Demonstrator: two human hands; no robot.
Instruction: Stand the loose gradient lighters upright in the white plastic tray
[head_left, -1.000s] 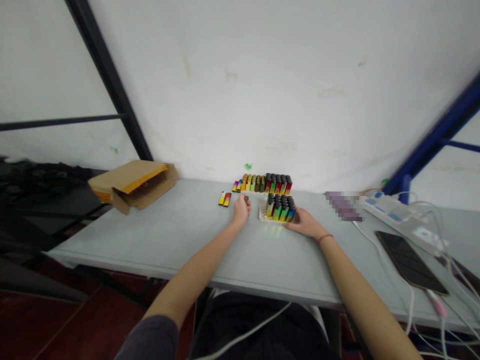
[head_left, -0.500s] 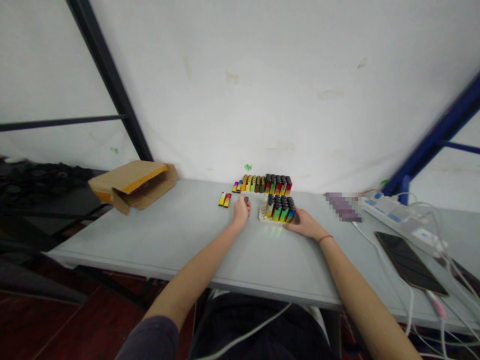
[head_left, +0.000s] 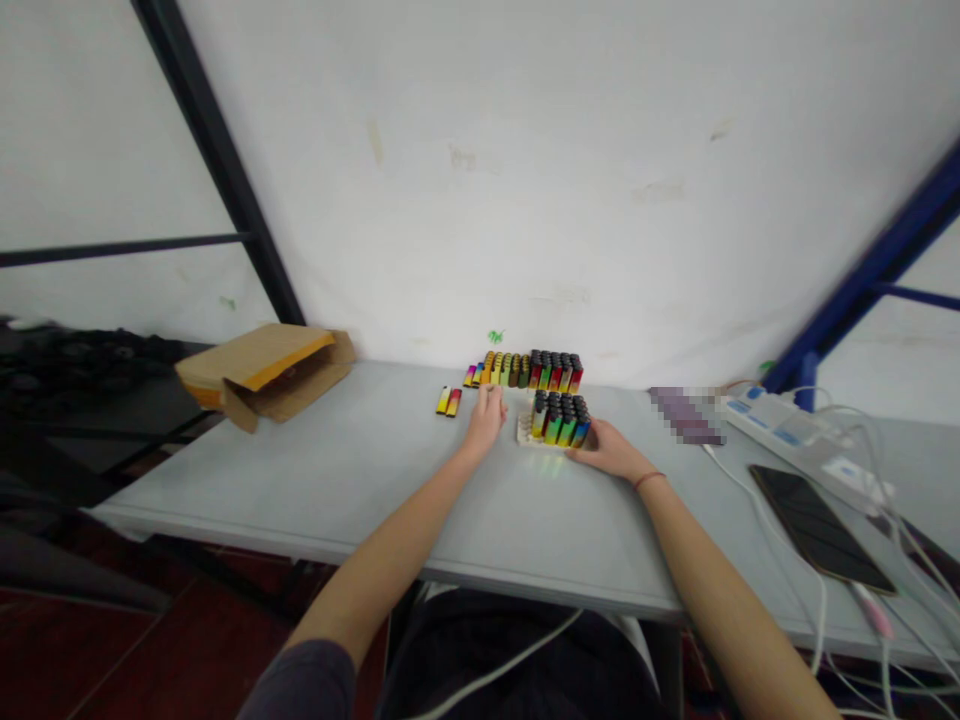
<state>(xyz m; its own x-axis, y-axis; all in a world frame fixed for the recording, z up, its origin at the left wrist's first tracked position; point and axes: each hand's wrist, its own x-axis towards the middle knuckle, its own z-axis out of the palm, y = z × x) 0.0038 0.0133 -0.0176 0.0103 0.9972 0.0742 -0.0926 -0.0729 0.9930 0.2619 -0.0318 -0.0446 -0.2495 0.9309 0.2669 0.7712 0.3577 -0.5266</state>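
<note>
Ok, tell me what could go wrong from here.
The right hand grips the right end of the tray; a jolt might topple the upright lighters in it.

The left hand is close to the back row of lighters, so an overreach could knock some over.

A white cable hangs over the front edge of the table near the right forearm; it could get snagged.

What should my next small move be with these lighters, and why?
Probably move your left hand toward the left end of the tray: holes there look unfilled, lighters stand in the rest, and your right hand holds the other end. What the left hand holds, if anything, is hidden.
</note>
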